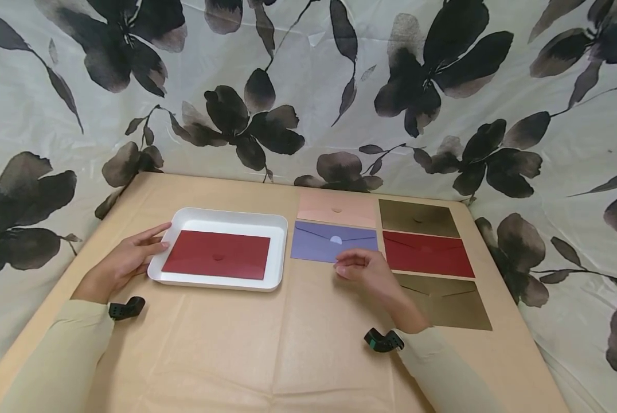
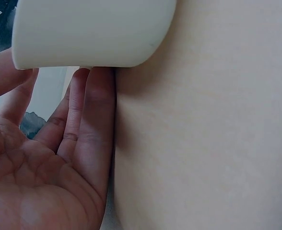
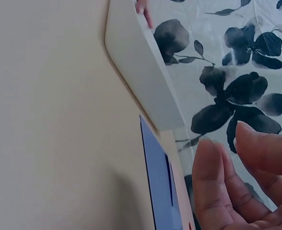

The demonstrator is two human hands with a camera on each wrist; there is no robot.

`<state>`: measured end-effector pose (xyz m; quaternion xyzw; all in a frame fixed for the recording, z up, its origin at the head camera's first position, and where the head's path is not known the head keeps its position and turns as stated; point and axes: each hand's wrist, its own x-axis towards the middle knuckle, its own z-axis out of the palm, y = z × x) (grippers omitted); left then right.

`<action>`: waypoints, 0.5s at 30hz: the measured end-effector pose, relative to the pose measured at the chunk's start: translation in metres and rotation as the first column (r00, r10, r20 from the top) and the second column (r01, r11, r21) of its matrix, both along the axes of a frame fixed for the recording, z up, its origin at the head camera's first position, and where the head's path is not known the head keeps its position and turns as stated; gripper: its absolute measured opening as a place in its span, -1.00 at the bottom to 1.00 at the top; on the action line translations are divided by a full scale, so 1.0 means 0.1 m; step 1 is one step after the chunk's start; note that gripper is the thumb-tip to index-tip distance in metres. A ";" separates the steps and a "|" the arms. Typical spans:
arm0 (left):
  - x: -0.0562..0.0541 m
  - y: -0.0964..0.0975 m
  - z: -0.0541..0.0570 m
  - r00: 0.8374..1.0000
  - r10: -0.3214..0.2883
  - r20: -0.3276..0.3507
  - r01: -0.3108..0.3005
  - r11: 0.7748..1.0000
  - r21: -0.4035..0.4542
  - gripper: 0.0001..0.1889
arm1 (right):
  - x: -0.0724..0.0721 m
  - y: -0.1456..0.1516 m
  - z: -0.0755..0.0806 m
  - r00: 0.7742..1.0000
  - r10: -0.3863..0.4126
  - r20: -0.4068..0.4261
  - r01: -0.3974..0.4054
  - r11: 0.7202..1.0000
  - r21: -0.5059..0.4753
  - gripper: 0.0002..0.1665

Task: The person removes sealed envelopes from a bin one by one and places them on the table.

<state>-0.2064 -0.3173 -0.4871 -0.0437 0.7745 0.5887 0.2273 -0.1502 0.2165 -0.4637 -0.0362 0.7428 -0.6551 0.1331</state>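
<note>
My left hand (image 1: pixel 126 265) grips the left end of a white tray (image 1: pixel 156 265), its thumb at the rim and its fingers against the tray's underside in the left wrist view. Flat inside the tray lies a red envelope (image 1: pixel 215 254). My right hand (image 1: pixel 368 279) hovers by the lower right corner of a periwinkle-blue envelope (image 1: pixel 313 240), fingers loosely bent. In the right wrist view a gap shows between its thumb and fingertips (image 3: pixel 209 158), with nothing held there.
Above the blue envelope lies a pink envelope (image 1: pixel 336 207). To its right are a gold envelope (image 1: pixel 418 217), a second red envelope (image 1: pixel 429 253) and another gold envelope (image 1: pixel 450 303). A floral cloth (image 1: pixel 319 69) hangs behind the table (image 1: pixel 226 344).
</note>
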 end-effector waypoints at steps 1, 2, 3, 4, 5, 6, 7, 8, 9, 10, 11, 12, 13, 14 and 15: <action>0.00 0.00 0.00 1.000 0.000 0.001 0.000 1.000 -0.002 -0.20 | -0.01 -0.03 0.00 1.000 0.000 0.008 0.000 1.000 -0.017 -0.51; -0.01 0.00 0.00 1.000 0.000 0.000 0.000 1.000 -0.003 -0.20 | -0.02 -0.07 0.00 1.000 0.002 0.013 -0.001 1.000 -0.031 -0.50; -0.01 0.00 -0.01 1.000 0.000 0.001 0.000 1.000 -0.007 -0.20 | -0.02 -0.10 0.00 1.000 0.004 0.016 -0.003 0.999 -0.039 -0.50; -0.02 0.00 -0.01 1.000 0.000 0.002 0.000 1.000 -0.010 -0.20 | -0.03 -0.14 0.00 1.000 0.006 0.020 -0.006 0.999 -0.044 -0.50; -0.02 0.00 -0.01 1.000 0.000 0.005 0.000 1.000 -0.012 -0.20 | -0.04 -0.17 0.00 1.000 0.009 0.025 -0.008 0.999 -0.050 -0.50; -0.02 0.00 -0.01 1.000 0.001 0.007 -0.001 1.000 -0.015 -0.20 | -0.05 -0.21 0.00 0.999 0.013 0.029 -0.011 0.998 -0.056 -0.50; -0.02 0.00 -0.01 1.000 0.002 0.009 -0.002 1.000 -0.018 -0.20 | -0.06 -0.25 0.01 0.999 0.016 0.034 -0.014 0.998 -0.061 -0.50; -0.02 0.00 -0.01 1.000 0.002 0.010 -0.002 1.000 -0.023 -0.20 | -0.07 -0.29 0.01 0.999 0.017 0.040 -0.014 0.998 -0.061 -0.50; -0.02 0.00 0.00 1.000 0.003 0.012 -0.003 1.000 -0.025 -0.20 | -0.08 -0.34 0.01 0.999 0.015 0.043 -0.013 0.998 -0.063 -0.51; -0.02 0.00 0.00 1.000 0.004 0.012 -0.004 1.000 -0.028 -0.20 | -0.09 -0.38 0.02 0.999 0.011 0.051 -0.007 0.997 -0.072 -0.51; -0.02 0.00 0.00 1.000 0.007 0.012 -0.006 1.000 -0.028 -0.20 | -0.10 -0.43 0.02 0.998 0.007 0.055 -0.002 0.997 -0.082 -0.51; -0.02 0.00 0.00 1.000 0.006 0.008 -0.006 1.000 -0.027 -0.20 | -0.11 -0.47 0.03 0.998 0.003 0.059 0.002 0.996 -0.094 -0.51; -0.01 0.00 0.00 1.000 0.008 0.009 -0.007 1.000 -0.025 -0.20 | -0.11 -0.52 0.04 0.998 0.001 0.058 0.005 0.995 -0.101 -0.51; -0.01 -0.01 -0.01 1.000 0.005 0.010 -0.004 1.000 -0.024 -0.20 | -0.12 -0.55 0.04 0.998 -0.002 0.060 0.008 0.994 -0.108 -0.51; 0.00 0.00 -0.02 1.000 0.006 0.012 -0.006 1.000 -0.020 -0.20 | -0.12 -0.59 0.04 0.998 -0.002 0.062 0.009 0.993 -0.115 -0.51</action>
